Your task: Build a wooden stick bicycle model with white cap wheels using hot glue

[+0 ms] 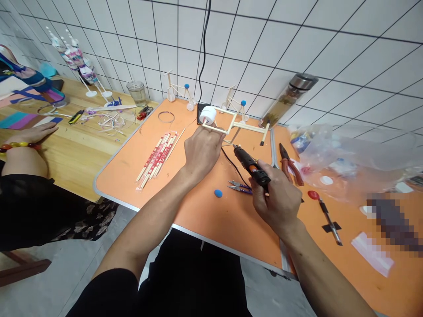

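Observation:
My left hand (pixel 205 149) is closed on a small model bicycle frame (pixel 233 121) built from pale wooden sticks, with a white round wheel (pixel 208 115) at its left end. My right hand (pixel 277 193) grips a black glue gun (pixel 251 165), its nozzle just below the stick frame. Whether the nozzle touches the wood I cannot tell. Below the gun lie small scissors (pixel 240 187), partly hidden by my right hand, and a blue oval piece (pixel 218 193). Wrapped chopsticks (pixel 158 158) lie left of my left hand.
Two finished-looking stick bicycles (pixel 181 90) (pixel 234 103) stand by the tiled wall, near a tea bottle (pixel 287 99). Pliers (pixel 291 165), a craft knife (pixel 329 220) and plastic bags (pixel 357 154) lie right. Another person's hand (pixel 36 132) rests on the wooden table (pixel 82 163) at left.

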A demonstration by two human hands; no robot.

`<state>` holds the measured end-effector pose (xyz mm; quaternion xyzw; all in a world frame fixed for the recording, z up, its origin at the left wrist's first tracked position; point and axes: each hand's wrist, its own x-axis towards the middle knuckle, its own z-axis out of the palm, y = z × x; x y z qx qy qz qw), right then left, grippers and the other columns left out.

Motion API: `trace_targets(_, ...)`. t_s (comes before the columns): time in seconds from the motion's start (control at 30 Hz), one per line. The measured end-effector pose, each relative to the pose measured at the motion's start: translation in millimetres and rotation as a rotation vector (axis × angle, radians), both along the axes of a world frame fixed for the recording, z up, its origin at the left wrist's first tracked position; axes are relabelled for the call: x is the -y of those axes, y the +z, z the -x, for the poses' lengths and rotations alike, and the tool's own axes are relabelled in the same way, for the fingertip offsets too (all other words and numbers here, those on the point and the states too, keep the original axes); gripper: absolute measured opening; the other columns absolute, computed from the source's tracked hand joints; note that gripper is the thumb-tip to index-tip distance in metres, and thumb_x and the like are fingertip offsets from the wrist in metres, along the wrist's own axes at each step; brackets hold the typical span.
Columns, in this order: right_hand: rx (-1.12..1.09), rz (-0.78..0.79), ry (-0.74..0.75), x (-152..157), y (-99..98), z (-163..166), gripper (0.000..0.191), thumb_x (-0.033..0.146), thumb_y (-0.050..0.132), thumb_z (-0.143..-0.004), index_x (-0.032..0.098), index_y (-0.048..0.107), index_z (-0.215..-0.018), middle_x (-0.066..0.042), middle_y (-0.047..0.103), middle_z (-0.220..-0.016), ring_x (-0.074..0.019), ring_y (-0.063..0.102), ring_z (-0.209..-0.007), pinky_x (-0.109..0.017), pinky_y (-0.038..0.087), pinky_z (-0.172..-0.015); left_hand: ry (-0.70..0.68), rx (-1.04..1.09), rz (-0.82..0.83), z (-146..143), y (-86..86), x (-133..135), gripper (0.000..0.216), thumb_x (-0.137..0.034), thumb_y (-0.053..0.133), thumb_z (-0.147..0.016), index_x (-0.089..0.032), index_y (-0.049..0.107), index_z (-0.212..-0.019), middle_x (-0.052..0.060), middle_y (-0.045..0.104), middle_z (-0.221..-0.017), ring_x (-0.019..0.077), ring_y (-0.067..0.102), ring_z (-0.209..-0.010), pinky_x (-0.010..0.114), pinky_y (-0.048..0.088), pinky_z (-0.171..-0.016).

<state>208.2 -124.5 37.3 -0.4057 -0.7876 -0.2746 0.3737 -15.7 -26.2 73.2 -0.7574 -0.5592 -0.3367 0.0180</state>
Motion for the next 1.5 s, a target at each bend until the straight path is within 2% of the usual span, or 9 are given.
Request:
trace_targets(0.27,0.107,0.019,-0.063,1.5,-0.3,2.1,0.061,0.010,0.065,-0.104,0.016,0.057,-0.164,-0.014,0.089,-0.123,-0.0280,0.088,-0.097,-0.032,0.059,-0.076,0.017,-0.074,-0.039,-1.3,-3.5,0.8,0.030,-0.027,0.055,-0.121,-0.028,0.085,-0.116,0.010,0.087,-0.130,0.0277,0.076,-0.122,0.033,0.058,-0.080)
trace_targets(0.57,0.145,0.017,-0.096,1.6,-1.9,4.0,0.064,0.012,0.063,-0.104,0.017,0.055,-0.167,-0.014,0.089,-0.123,-0.0275,0.087,-0.097,-0.033,0.056,-0.073,-0.014,-0.124,-0.063,-1.9,-4.5,1.9,0.033,-0.022,0.052,-0.121,-0.027,0.084,-0.120,0.010,0.083,-0.145,0.0272,0.074,-0.127,0.034,0.059,-0.081)
trace_targets(0.8,0.172,-0.031,-0.075,0.7,3.2,8.1,0.059,0.011,0.066,-0.106,0.011,0.057,-0.165,-0.015,0.089,-0.119,-0.0264,0.084,-0.091,-0.034,0.051,-0.069,-0.032,-0.131,-0.067,-1.9,-3.7,3.8,0.033,-0.022,0.052,-0.121,-0.028,0.085,-0.118,0.010,0.085,-0.138,0.0286,0.075,-0.126,0.036,0.057,-0.078)
trace_targets(1.23,0.197,-0.073,-0.116,1.2,4.9,10.0,0.054,0.014,0.067,-0.108,0.012,0.058,-0.161,-0.012,0.088,-0.110,-0.0242,0.082,-0.085,-0.033,0.052,-0.070,-0.029,-0.136,-0.046,-2.8,-1.0,4.9,0.033,-0.021,0.052,-0.121,-0.028,0.084,-0.121,0.009,0.085,-0.136,0.0279,0.075,-0.126,0.036,0.059,-0.080)
trace_targets(1.5,0.179,-0.064,-0.105,2.0,4.9,10.4,0.060,0.012,0.067,-0.105,0.012,0.057,-0.164,-0.011,0.086,-0.111,-0.0247,0.080,-0.085,-0.033,0.052,-0.071,-0.030,-0.134,-0.060,-2.8,-3.1,4.4,0.033,-0.021,0.052,-0.121,-0.028,0.084,-0.123,0.009,0.085,-0.136,0.0278,0.076,-0.125,0.037,0.060,-0.081)
